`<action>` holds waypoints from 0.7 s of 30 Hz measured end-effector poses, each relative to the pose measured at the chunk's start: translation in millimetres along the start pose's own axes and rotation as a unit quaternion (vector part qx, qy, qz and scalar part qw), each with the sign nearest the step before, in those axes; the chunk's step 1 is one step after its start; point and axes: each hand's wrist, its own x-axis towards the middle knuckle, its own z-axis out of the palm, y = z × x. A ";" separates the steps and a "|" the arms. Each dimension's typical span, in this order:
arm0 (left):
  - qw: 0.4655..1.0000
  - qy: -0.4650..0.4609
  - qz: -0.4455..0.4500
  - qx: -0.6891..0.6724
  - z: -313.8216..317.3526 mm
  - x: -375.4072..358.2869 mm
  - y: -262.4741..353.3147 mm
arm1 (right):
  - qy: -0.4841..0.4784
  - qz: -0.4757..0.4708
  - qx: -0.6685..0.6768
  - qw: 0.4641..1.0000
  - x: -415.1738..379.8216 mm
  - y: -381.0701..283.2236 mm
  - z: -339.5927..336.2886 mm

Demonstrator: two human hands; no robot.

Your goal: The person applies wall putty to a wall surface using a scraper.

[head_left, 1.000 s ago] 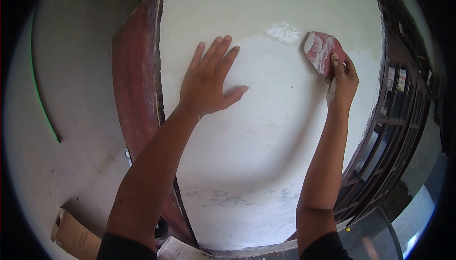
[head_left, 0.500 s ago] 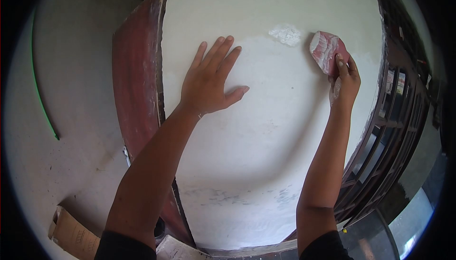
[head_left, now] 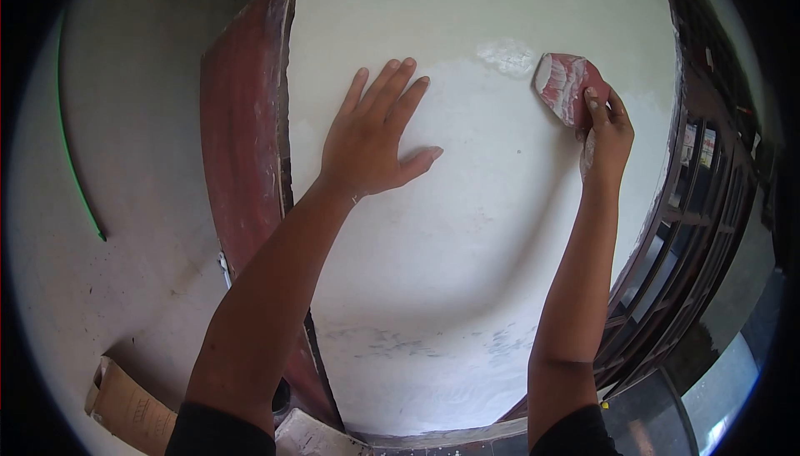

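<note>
My left hand (head_left: pixel 367 135) lies flat against the white wall (head_left: pixel 433 239) with its fingers spread and nothing in it. Held between the thumb and fingers of my right hand (head_left: pixel 612 135) is a red putty spreader (head_left: pixel 577 85), its face smeared with white putty. The spreader's left edge is close to a rough patch of white putty (head_left: pixel 507 56) on the upper wall. Whether that edge touches the wall cannot be told. White residue also shows on my right palm.
A dark red wooden frame (head_left: pixel 242 123) borders the wall on the left, and a dark window grille (head_left: pixel 692 206) on the right. At lower left lies a cardboard box (head_left: pixel 137 406). A green strip (head_left: pixel 71 139) runs along the far-left surface.
My right hand has shifted the spreader slightly left, and its face has turned a little. My left hand stays flat on the wall. The view has moved slightly.
</note>
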 end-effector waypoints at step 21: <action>1.000 -0.003 0.003 0.018 0.4 0.2 -0.6 | -0.060 -0.016 -0.016 0.998 -21.6 -8.0 37.8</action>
